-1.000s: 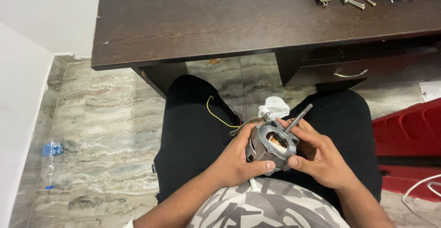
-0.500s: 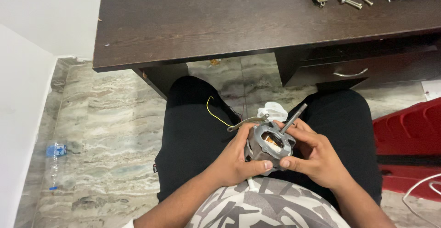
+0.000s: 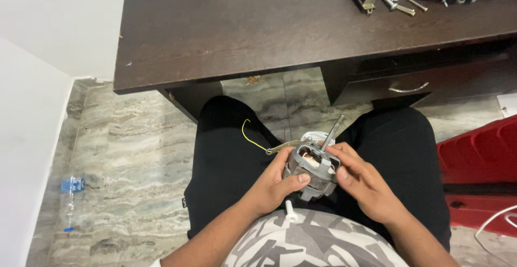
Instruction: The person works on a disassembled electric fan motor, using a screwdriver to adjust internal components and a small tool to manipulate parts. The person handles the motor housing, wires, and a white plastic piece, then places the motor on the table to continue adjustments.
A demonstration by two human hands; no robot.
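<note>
My left hand (image 3: 272,183) and right hand (image 3: 362,183) both closed around grey motor (image 3: 314,166), over my lap, well below dark worktop (image 3: 269,35). Yellow wire (image 3: 249,135) trails left of motor.

motor (image 3: 315,168) on lap, between both hands | desk (image 3: 226,35) ahead | bottle (image 3: 70,199) far left on floor

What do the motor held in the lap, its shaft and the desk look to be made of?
Motor: grey, matte housing, likely cast metal; copper-coloured windings show inside. Shaft: thin straight rod, dull grey, probably steel. Desk: dark brown top with faint grain, wood or wood-look laminate; which one cannot be told.
</note>
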